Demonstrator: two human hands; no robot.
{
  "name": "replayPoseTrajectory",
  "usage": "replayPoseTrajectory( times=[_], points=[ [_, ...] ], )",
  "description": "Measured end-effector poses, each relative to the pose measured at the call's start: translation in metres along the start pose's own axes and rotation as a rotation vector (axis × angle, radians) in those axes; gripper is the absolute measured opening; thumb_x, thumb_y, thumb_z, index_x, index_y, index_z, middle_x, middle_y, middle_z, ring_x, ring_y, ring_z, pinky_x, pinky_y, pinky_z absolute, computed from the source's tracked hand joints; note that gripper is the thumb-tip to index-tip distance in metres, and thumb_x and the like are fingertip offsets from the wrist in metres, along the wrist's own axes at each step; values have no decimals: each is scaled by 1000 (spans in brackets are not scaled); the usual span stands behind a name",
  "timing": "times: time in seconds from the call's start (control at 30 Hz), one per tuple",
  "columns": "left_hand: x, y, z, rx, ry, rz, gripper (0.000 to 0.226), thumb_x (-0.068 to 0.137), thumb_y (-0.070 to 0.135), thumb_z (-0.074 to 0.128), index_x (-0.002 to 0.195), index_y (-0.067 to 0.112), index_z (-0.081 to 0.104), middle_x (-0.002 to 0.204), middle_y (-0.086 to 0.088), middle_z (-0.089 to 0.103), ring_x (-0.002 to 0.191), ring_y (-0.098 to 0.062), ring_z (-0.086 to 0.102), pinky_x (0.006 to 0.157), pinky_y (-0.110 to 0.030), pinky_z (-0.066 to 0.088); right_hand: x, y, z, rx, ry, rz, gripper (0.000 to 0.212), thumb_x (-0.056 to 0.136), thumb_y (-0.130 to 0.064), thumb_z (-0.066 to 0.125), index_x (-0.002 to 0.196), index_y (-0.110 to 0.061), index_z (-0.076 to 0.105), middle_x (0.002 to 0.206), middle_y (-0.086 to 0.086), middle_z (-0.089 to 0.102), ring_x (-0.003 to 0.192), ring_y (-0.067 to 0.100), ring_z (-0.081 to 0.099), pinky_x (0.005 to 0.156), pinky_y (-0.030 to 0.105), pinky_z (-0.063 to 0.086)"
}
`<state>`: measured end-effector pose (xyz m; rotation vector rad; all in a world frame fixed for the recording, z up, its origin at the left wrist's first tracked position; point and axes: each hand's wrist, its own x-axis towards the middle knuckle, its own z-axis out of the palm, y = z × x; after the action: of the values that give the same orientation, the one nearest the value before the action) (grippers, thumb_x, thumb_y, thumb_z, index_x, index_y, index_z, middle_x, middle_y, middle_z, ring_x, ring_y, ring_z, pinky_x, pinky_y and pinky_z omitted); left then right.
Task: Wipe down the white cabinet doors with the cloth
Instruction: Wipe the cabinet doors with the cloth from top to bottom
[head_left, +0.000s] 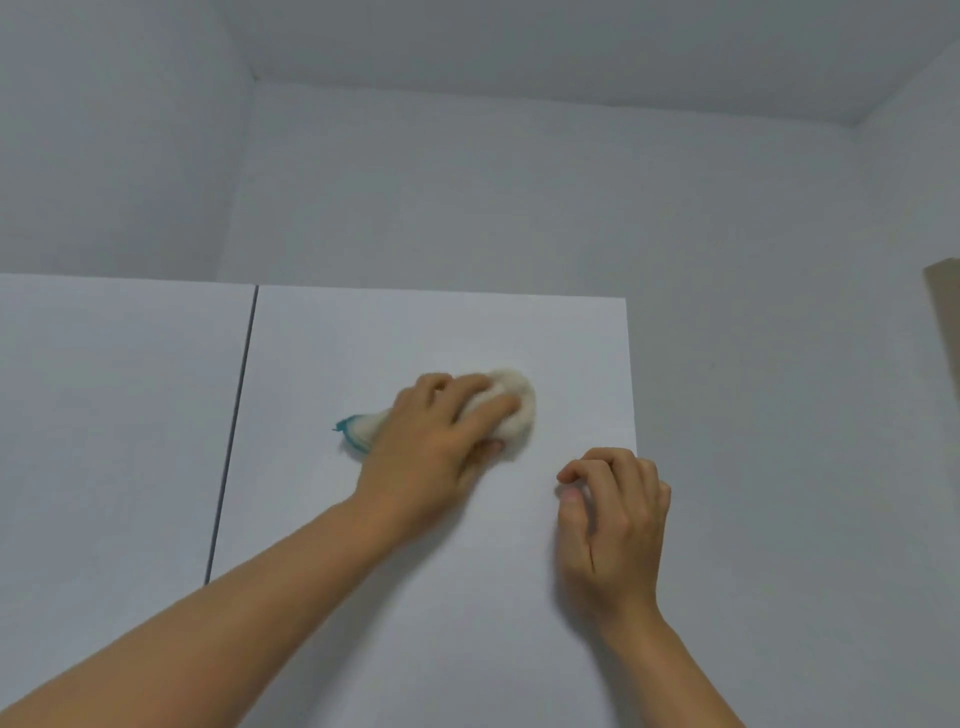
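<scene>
Two white cabinet doors fill the lower view, the left door (114, 415) and the right door (415, 597), with a dark gap between them. My left hand (436, 441) grips a bunched white cloth (517, 410) with a teal-edged corner and presses it against the upper middle of the right door. My right hand (613, 519) is at that door's right edge, below and right of the cloth. Its fingers are curled, with thumb and forefinger close together and nothing visible between them.
A plain grey-white wall (519, 197) rises above the cabinets and meets the ceiling (519, 47). More wall lies right of the door. A beige panel edge (943, 322) shows at the far right.
</scene>
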<state>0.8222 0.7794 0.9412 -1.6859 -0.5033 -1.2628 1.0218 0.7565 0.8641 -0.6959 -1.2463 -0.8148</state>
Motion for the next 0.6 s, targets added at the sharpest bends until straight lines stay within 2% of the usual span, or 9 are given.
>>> replayPoseTrajectory(
  times=[0.1, 0.17, 0.2, 0.33, 0.4, 0.47, 0.53, 0.6],
  points=[
    [-32, 10, -2, -33, -112, 238, 35, 99, 37, 53, 133, 31, 60, 139, 1, 55, 112, -29, 48, 91, -40, 39, -1, 0, -1, 44, 3, 24, 24, 90, -25, 43, 91, -17, 65, 100, -6, 59, 95, 17, 50, 81, 34, 29],
    [-34, -9, -8, -6, -122, 296, 34, 99, 38, 52, 132, 33, 59, 137, 3, 54, 114, -26, 47, 95, -37, 35, -2, -2, 0, 65, -1, 31, 24, 92, -26, 42, 93, -18, 64, 101, -7, 59, 96, 16, 49, 81, 34, 30],
    [-28, -21, -10, 21, -105, 270, 35, 99, 40, 51, 132, 34, 58, 136, 3, 55, 115, -27, 47, 95, -36, 34, -3, -2, -1, 70, -4, 31, 24, 92, -26, 41, 93, -18, 64, 101, -8, 59, 96, 15, 49, 82, 34, 31],
    [25, -57, -13, 28, 58, -102, 35, 96, 39, 53, 130, 36, 59, 130, 2, 60, 112, -31, 50, 88, -35, 30, -5, -2, 1, 93, 8, 33, 25, 94, -27, 40, 94, -19, 63, 102, -9, 59, 98, 13, 50, 89, 27, 34],
    [57, -55, -6, -4, 130, -240, 34, 94, 36, 58, 129, 37, 62, 130, 1, 60, 112, -33, 50, 87, -36, 31, -3, 0, 2, 94, 18, 33, 25, 94, -28, 39, 96, -20, 63, 102, -10, 58, 99, 13, 50, 88, 26, 34],
    [78, -41, 3, -33, 139, -354, 36, 95, 35, 57, 131, 34, 62, 134, 0, 58, 115, -35, 49, 89, -39, 33, -3, -1, 2, 101, 22, 24, 25, 94, -28, 39, 97, -20, 63, 103, -9, 59, 99, 14, 51, 88, 27, 34],
    [79, -12, 12, -46, 116, -293, 39, 94, 35, 56, 133, 30, 61, 137, -1, 58, 115, -37, 50, 90, -43, 40, -3, 1, 2, 109, 33, 25, 27, 94, -27, 39, 98, -18, 64, 104, -7, 59, 99, 14, 51, 88, 29, 35],
    [53, 21, 22, -73, 38, -24, 41, 94, 33, 56, 134, 29, 60, 139, 0, 58, 112, -35, 51, 90, -45, 45, -1, 2, 1, 131, 66, 23, 27, 93, -27, 39, 100, -16, 64, 106, -6, 58, 98, 15, 50, 87, 30, 36]
  ],
)
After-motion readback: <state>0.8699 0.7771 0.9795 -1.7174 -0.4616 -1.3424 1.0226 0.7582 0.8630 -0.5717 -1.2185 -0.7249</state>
